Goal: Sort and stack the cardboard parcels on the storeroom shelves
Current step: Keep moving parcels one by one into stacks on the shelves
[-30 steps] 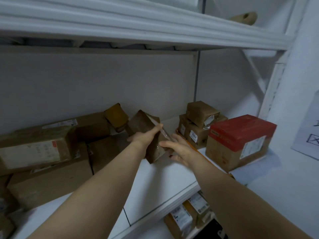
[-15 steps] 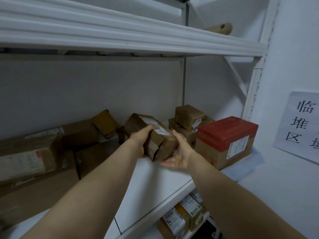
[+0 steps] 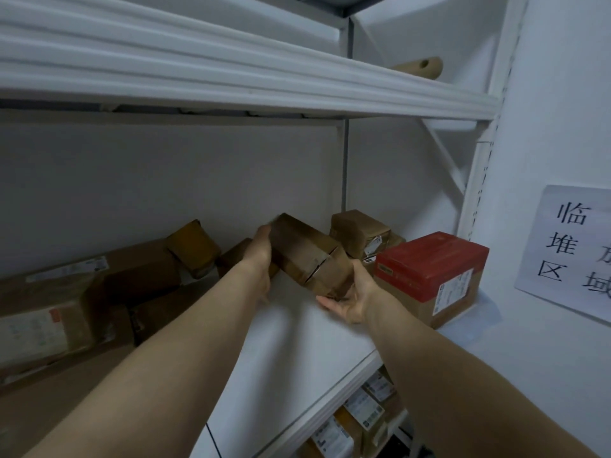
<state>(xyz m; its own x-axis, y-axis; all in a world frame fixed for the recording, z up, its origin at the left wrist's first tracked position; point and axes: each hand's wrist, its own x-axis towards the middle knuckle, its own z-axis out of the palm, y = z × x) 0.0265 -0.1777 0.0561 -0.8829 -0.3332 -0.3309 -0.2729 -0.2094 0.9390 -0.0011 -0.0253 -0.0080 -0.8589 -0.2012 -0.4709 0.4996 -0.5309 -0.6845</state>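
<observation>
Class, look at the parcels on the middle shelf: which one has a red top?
The box at the right end of the shelf. Its top is red; all the others are brown cardboard.

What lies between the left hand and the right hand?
A tilted brown parcel, touched by the left hand and the right hand; the head view shows it.

Two arms in view, both bare from wrist to frame edge. Skin smooth, even.
- left forearm (image 3: pixel 198 342): bare, long, widening toward lower left corner.
- right forearm (image 3: pixel 446 365): bare, widening toward lower right edge.
- left hand (image 3: pixel 261 256): bare; back and wrist showing, fingers mostly hidden.
- right hand (image 3: pixel 353 299): bare; palm side and thumb showing.
- nails: too blurred to tell.
</observation>
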